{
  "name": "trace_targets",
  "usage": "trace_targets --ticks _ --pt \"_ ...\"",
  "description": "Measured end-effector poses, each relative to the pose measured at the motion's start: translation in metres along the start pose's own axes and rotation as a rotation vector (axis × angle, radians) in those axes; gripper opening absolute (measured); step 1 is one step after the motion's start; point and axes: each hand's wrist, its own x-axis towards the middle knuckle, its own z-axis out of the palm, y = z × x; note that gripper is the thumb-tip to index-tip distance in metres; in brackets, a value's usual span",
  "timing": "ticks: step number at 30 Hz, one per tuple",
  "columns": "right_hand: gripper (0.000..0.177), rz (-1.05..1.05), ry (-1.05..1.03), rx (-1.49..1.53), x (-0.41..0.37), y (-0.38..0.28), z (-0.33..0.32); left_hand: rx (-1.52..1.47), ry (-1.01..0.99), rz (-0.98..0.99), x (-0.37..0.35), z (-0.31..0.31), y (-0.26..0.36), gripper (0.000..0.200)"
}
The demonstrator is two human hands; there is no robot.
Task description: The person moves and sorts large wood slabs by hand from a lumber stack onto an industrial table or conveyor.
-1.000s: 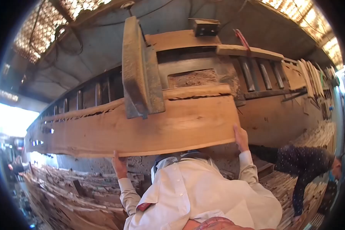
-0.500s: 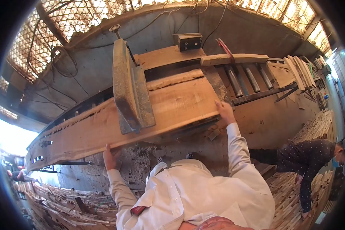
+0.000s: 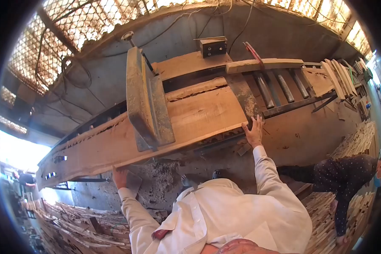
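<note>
A long, wide wooden plank (image 3: pixel 203 108) with a rough, dark-cracked far edge lies along the machine bed, passing beneath an upright metal guard (image 3: pixel 140 97). My left hand (image 3: pixel 120 178) holds the plank's near edge left of the guard; its thumb shows, and the other fingers are mostly hidden. At the plank's right near corner is my right hand (image 3: pixel 254 133), open with fingers spread. Its thumb is by the corner, and its fingertips reach the edge of a dusty metal plate (image 3: pixel 244 95).
Metal rollers (image 3: pixel 285 88) continue to the right, with a narrow board (image 3: pixel 264 65) behind them. Cut strips (image 3: pixel 338 78) lean at the far right. A co-worker in a dark dotted shirt (image 3: pixel 347 171) bends over stacked wood strips (image 3: pixel 321 211). More wood pieces (image 3: pixel 72 222) are piled at lower left.
My right hand has let go its grip on the plank's corner and spread its fingers toward the metal plate. The plank's right end sits slightly farther left against the plate. My left hand remains at the edge.
</note>
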Motion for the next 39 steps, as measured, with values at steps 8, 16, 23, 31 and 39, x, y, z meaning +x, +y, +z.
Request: trace_targets --ticks 8,16,23,31,39 --pt "0.104 0.039 -0.056 0.058 0.006 0.003 -0.006 0.062 0.253 -0.060 0.035 0.010 -0.003 0.061" --pt "0.101 0.135 -0.063 0.119 0.019 0.001 -0.006 0.136 0.208 -0.045 0.042 0.014 -0.003 0.071" --pt "0.094 0.222 -0.009 0.209 0.036 0.008 0.006 0.199 0.258 -0.050 0.037 0.040 -0.015 0.074" --pt "0.082 0.231 -0.051 0.229 0.045 0.023 0.017 0.135 0.194 -0.055 0.022 0.050 -0.008 0.063" --pt "0.075 0.192 -0.015 0.129 0.048 0.025 0.015 1.005 -0.081 0.245 0.040 0.017 -0.015 0.062"
